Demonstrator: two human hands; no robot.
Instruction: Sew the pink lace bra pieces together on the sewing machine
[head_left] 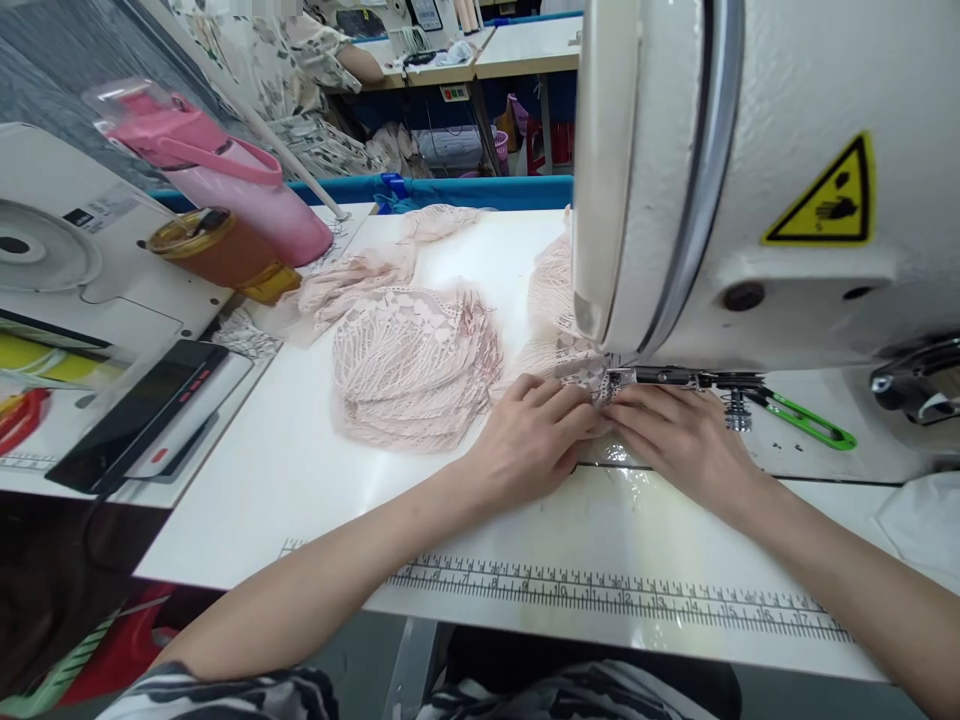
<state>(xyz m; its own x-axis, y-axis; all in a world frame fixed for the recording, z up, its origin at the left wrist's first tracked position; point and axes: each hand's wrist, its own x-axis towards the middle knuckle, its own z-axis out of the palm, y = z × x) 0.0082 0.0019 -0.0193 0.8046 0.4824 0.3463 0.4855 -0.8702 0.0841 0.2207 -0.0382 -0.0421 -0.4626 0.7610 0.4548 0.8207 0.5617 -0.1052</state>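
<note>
Pale pink lace fabric (559, 355) runs under the needle area of a white sewing machine (675, 200). My left hand (529, 435) is closed on the near edge of this lace, just left of the presser foot (615, 378). My right hand (679, 435) pinches the edge from the other side, its fingertips close to the foot and partly beneath the machine's attachment. The fingertips of both hands nearly meet, and the bit of cloth between them is mostly hidden. Left of my left hand lies a folded pile of pink lace (412, 370).
Green thread snips (810, 418) lie right of the needle. A printed ruler (600, 592) runs along the table's front edge. At left stand a pink bottle (225, 180), an amber cup (217, 250) and a black control panel (142, 415). Another person's arm (360, 65) shows at the back.
</note>
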